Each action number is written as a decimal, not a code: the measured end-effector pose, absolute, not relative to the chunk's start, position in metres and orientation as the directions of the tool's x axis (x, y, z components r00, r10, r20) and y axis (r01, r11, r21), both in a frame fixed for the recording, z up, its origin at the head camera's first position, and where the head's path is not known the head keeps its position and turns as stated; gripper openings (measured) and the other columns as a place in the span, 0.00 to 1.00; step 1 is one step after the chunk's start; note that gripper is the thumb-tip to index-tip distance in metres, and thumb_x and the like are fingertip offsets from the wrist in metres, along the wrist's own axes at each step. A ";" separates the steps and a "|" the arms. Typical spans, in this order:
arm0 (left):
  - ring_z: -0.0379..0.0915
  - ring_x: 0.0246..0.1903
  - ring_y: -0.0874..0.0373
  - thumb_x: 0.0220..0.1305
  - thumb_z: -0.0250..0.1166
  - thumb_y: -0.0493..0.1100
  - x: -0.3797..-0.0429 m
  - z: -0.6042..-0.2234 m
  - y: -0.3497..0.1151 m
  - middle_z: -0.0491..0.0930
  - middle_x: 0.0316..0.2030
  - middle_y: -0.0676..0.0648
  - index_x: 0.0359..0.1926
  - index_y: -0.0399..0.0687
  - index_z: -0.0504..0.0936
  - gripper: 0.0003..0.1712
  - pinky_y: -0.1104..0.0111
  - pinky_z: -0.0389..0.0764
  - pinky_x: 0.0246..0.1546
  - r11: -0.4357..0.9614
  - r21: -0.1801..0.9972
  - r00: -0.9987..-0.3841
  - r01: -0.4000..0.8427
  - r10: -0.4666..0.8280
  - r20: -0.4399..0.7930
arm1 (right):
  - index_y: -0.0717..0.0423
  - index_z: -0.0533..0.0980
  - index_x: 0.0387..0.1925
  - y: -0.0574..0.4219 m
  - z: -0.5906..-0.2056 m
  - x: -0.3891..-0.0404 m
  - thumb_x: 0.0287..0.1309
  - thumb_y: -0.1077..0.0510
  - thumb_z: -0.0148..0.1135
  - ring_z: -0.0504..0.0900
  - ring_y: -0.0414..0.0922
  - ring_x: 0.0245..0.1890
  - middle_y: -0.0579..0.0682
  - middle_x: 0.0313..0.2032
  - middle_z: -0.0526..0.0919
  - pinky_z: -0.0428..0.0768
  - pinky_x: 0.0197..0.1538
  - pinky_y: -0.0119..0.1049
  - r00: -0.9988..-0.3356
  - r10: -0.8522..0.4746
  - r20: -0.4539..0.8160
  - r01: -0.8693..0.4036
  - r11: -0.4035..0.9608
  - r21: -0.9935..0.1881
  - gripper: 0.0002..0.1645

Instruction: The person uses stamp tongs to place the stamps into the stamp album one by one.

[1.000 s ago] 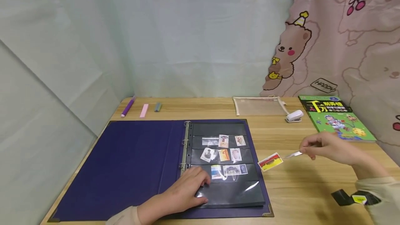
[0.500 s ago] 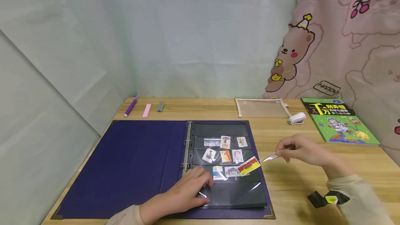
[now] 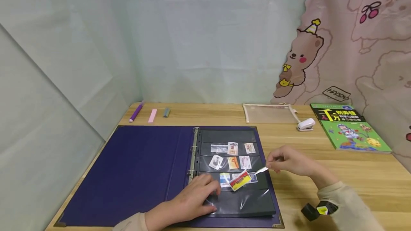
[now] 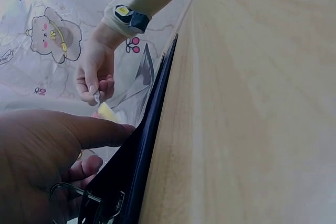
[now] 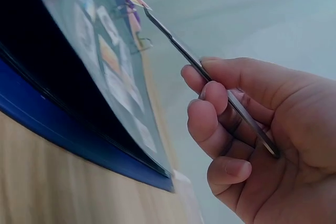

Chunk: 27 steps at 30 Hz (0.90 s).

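Observation:
A navy ring-binder stamp album (image 3: pixel 138 170) lies open, its black pocket page (image 3: pixel 248 203) on the right holding several stamps. On that page's lower left rests my left hand (image 3: pixel 192 197), fingers slightly bent; the left wrist view shows its thumb (image 4: pixel 107 132) against the page, the other fingers partly hidden. Thumb and fingers of my right hand (image 3: pixel 290 161) pinch metal tweezers (image 5: pixel 184 51). At the tweezers' tip is a yellow, red and black stamp (image 3: pixel 240 180), tilted, above the page's fourth row and covering part of a stamp there.
Along the table's back lie a purple pen (image 3: pixel 136 112), a pink strip (image 3: pixel 152 116), a small grey-green piece (image 3: pixel 166 112) and a mesh pouch (image 3: pixel 269 114). A white stapler (image 3: pixel 306 124) and a green book (image 3: pixel 353 131) are at the right. Curtains stand behind.
My right hand has moved left, carrying the stamp in the tweezers from beside the album to over the page. The left hand has stayed at the page's lower left.

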<state>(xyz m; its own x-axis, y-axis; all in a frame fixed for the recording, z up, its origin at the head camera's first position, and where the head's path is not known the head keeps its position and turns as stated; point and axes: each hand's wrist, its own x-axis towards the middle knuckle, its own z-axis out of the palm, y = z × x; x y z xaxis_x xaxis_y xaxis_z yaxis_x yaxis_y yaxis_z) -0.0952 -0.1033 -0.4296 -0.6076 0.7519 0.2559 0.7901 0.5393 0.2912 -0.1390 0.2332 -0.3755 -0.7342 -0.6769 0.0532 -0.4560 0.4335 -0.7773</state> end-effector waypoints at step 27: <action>0.56 0.34 0.69 0.44 0.69 0.52 -0.095 -0.429 -0.103 0.63 0.30 0.60 0.36 0.61 0.68 0.20 0.76 0.61 0.38 0.536 0.305 -0.610 0.787 0.751 0.254 | 0.55 0.77 0.23 0.212 -0.387 -0.133 0.54 0.57 0.59 0.67 0.27 0.16 0.40 0.17 0.72 0.66 0.18 0.22 -0.695 -0.713 -0.089 -0.418 0.501 -0.758 0.08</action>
<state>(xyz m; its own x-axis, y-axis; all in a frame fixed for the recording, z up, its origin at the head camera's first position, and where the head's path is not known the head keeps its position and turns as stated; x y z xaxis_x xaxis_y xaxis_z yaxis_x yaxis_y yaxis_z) -0.0952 -0.1034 -0.4287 -0.6098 0.7508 0.2539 0.7871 0.5362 0.3051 -0.1334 0.2117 -0.3873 -0.6952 -0.7133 -0.0886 -0.4179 0.5014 -0.7576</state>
